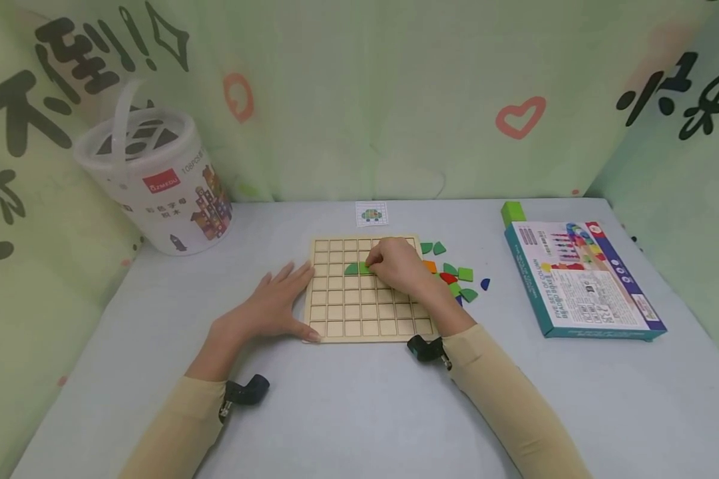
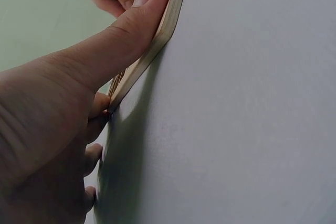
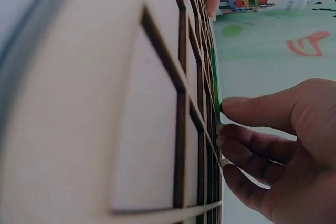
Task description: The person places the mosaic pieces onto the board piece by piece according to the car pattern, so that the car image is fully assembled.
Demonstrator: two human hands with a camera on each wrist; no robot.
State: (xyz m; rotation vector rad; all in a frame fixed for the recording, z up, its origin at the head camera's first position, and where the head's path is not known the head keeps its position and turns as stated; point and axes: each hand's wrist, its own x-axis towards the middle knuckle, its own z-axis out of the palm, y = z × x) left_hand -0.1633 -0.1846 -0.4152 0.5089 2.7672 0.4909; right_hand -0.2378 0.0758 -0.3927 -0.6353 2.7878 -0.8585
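Note:
A wooden grid board (image 1: 343, 313) lies flat on the table. My left hand (image 1: 273, 303) is spread along its left side, thumb on the near left corner and fingertips against the edge. In the left wrist view the thumb (image 2: 123, 32) presses the board's rim. My right hand (image 1: 398, 266) reaches over the upper part of the grid and pinches a light green square tile (image 1: 363, 268) at its right side. Directly left of that tile, a dark green curved tile (image 1: 351, 269) sits in a cell. In the right wrist view, the right fingertips are down at the grid.
Loose tiles, such as a green square (image 1: 465, 274) and a red one (image 1: 449, 277), lie right of the board. Behind it is a small pattern card (image 1: 371, 214). A flat box (image 1: 587, 279) and green block (image 1: 512, 212) stand right, a white bucket (image 1: 156, 179) back left.

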